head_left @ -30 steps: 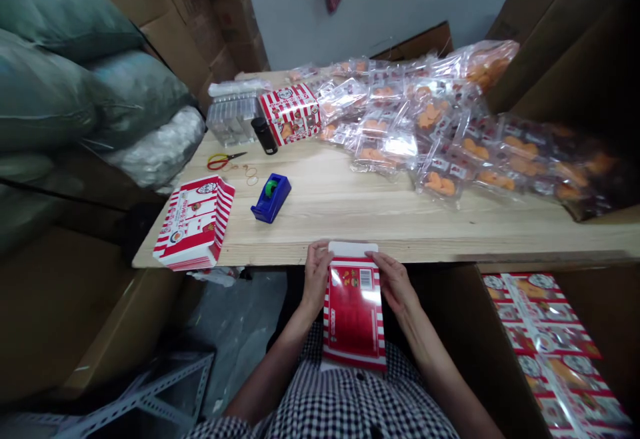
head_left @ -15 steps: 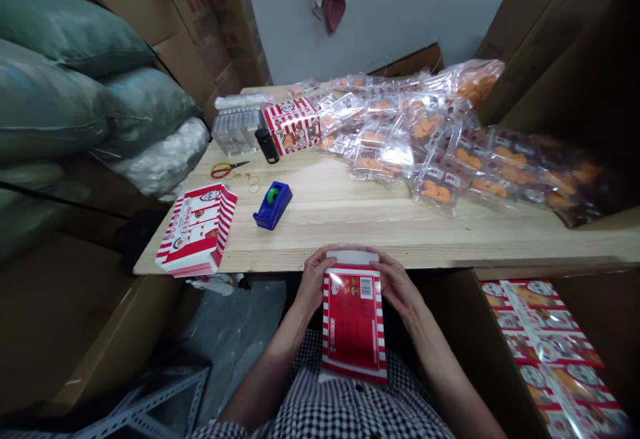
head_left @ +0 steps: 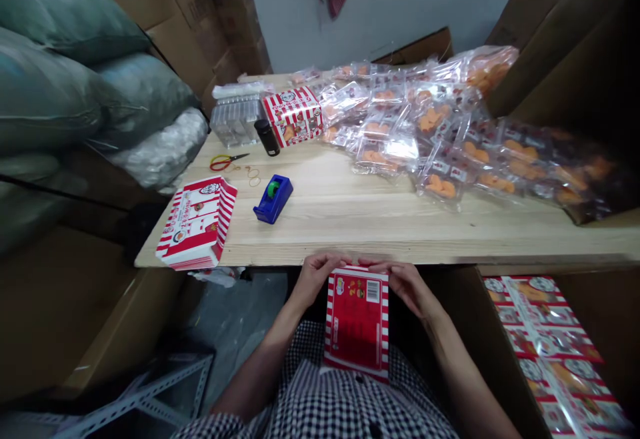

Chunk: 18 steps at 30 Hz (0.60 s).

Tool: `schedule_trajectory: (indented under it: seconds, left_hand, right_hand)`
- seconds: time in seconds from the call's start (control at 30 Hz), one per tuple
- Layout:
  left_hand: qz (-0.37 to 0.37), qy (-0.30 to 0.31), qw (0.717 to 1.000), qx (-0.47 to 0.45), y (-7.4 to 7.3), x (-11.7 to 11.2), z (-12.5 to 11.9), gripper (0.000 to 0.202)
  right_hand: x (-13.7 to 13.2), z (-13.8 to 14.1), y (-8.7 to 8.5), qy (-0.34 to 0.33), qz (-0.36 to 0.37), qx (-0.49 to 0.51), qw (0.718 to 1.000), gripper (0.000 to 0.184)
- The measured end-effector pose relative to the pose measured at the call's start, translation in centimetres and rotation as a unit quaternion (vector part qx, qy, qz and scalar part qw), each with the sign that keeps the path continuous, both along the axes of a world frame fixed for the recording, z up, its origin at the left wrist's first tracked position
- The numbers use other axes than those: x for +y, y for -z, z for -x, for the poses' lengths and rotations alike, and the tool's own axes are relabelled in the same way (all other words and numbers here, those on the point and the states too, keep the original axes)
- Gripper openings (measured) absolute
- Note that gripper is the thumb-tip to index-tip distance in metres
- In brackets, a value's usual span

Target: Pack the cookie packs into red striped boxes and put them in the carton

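Over my lap I have a red and white striped box (head_left: 357, 322) with a barcode at its upper right. At the top left corner my left hand (head_left: 319, 279) grips its edge between thumb and fingers. My right hand (head_left: 400, 282) holds the top right part, fingers lying along the upper edge. The white top flap is folded down out of sight. On the table ahead stands a blue tape dispenser (head_left: 274, 200) with green tape. A stack of flat striped cartons (head_left: 196, 222) lies at the table's left front corner.
Bagged orange snacks (head_left: 385, 152) cover the table's back and right. Scissors (head_left: 227, 161), a black bottle (head_left: 267, 137), an upright striped box (head_left: 295, 115) and clear plastic trays (head_left: 236, 122) sit at back left. An open cardboard box (head_left: 480, 332) with packed striped boxes stands at right.
The box's white top flap, raised before, is now folded down under my fingers. Both hands have stayed at the top edge. The view has shifted slightly.
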<state>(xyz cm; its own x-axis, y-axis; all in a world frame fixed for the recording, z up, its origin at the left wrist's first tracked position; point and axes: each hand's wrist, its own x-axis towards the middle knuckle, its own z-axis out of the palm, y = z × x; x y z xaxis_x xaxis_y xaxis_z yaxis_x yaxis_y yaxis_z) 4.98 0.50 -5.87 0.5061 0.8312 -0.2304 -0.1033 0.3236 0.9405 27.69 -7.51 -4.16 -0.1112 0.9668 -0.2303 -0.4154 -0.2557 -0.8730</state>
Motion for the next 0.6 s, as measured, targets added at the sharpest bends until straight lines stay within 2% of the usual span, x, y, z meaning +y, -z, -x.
schedule_trajectory:
  seconds: [0.1,0.17,0.27,0.37,0.6]
  left_hand:
    - [-0.02,0.079,0.997,0.015,-1.2,1.3,0.2,0.028]
    - [-0.038,0.141,0.989,0.02,-1.9,2.2,0.5,0.034]
    - [-0.065,0.203,0.976,0.036,-2.6,3.2,0.7,0.038]
    - [-0.096,0.205,0.972,0.066,-3.0,3.7,0.4,0.035]
    - [-0.114,0.155,0.975,0.113,-3.7,3.7,-0.5,0.032]
  right_hand:
    - [0.7,-0.3,-0.9,-0.013,-0.001,-0.081,0.997,0.025]
    - [1.2,-0.5,-1.3,-0.024,-0.007,-0.116,0.993,0.022]
    - [1.8,-0.8,-1.4,-0.082,0.0,-0.111,0.99,0.035]
    - [2.2,-1.0,-1.5,-0.097,0.026,-0.109,0.989,0.044]
    - [2.8,-0.5,-1.7,-0.086,0.008,-0.114,0.99,0.033]
